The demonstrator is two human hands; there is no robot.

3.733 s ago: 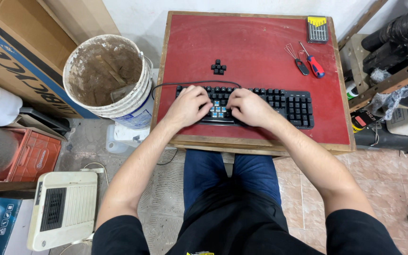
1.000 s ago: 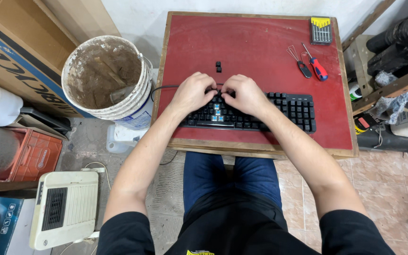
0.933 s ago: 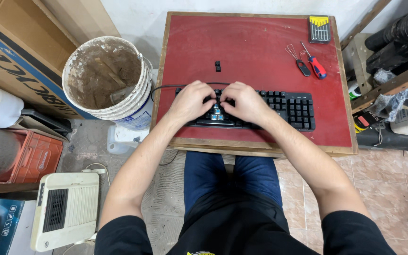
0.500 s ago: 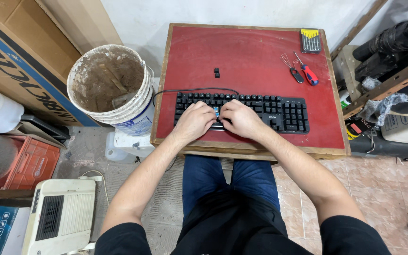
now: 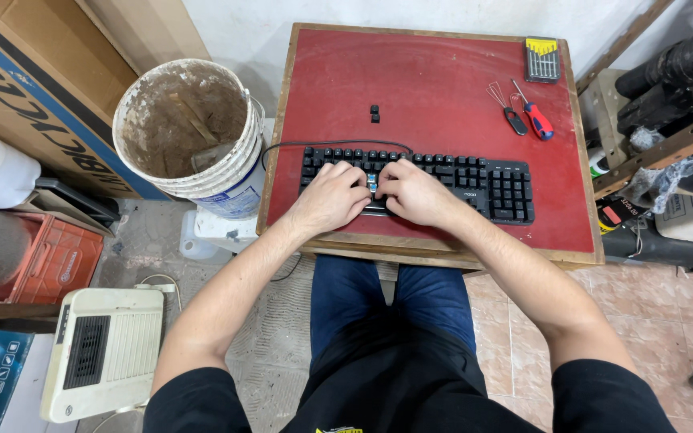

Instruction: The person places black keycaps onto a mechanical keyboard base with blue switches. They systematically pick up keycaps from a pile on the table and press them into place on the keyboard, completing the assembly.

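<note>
At frame centre, the left hand (image 5: pixel 332 196) and right hand (image 5: pixel 408 192) curl, knuckles together, pinching at one key of the black keyboard (image 5: pixel 419 181); two pulled keycaps (image 5: pixel 374 114) sit clear on the red tabletop (image 5: pixel 427 88).

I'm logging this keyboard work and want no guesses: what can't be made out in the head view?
- Keys under the left hand and right hand: covered by both hands on the keyboard.
- Whether fingertips grip anything: hidden by the knuckles.
- Two small black pieces on the red table: too small to identify.
- Bit set: tips too small.
- Bucket contents: caked, unclear.
</note>
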